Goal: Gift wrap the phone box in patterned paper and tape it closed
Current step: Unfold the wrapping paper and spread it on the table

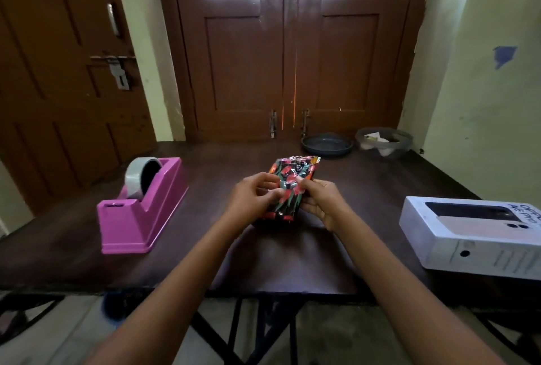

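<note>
Both hands meet over the middle of the dark tabletop (292, 265), holding a folded packet of patterned paper (289, 177), glossy black with red flowers and green leaves. The left hand (248, 203) pinches the packet's left edge, its fingers (269, 177) curled over the top and the thumb pressed against the front. The right hand (322, 203) grips the right edge, and most of its fingers are hidden behind the paper. The packet stands tilted, its far end raised towards the doors. Its lower edge is in shadow, so I cannot tell whether it touches the tabletop or is held just above it. The phone box (468, 235), white with a phone printed on its lid, lies unwrapped near the right edge of the tabletop, well apart from the hands. Its far right corner is cut off by the frame, and the small print on its side is too blurred to read. On the left sits a pink tape dispenser (137, 218) carrying a roll of tape (137, 177). At the far edge stand a dark round dish (326, 146) and, beside it, a see-through bowl (383, 142) whose contents are hard to make out.
</note>
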